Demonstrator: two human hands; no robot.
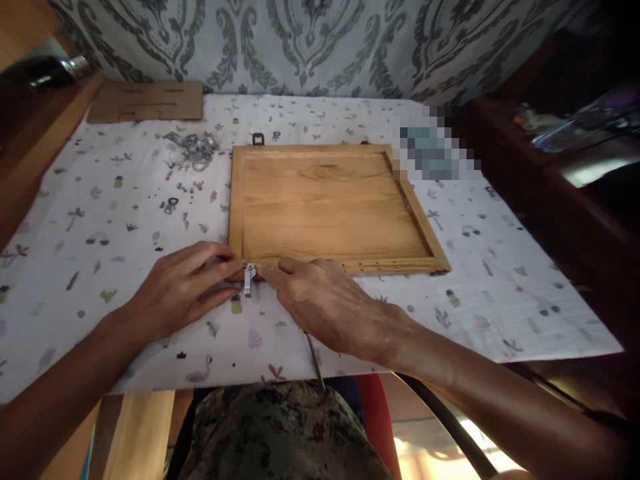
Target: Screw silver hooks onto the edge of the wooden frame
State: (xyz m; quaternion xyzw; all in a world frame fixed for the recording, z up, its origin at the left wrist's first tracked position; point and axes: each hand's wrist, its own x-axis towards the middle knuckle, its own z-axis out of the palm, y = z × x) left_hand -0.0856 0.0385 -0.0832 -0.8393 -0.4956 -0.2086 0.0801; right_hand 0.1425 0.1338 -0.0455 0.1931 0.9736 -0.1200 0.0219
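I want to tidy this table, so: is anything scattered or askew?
Yes: small fittings lie scattered on the cloth beside the metal heap, left of the wooden frame. The left hand holds a bracket at the frame's near corner.

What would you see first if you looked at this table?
A big wooden frame lies flat in the middle of the patterned tablecloth. At its near left corner, the left hand and right hand pinch a small metal fitting between their fingers. A shiny heap of metal bits sits just left of the frame's far left corner.
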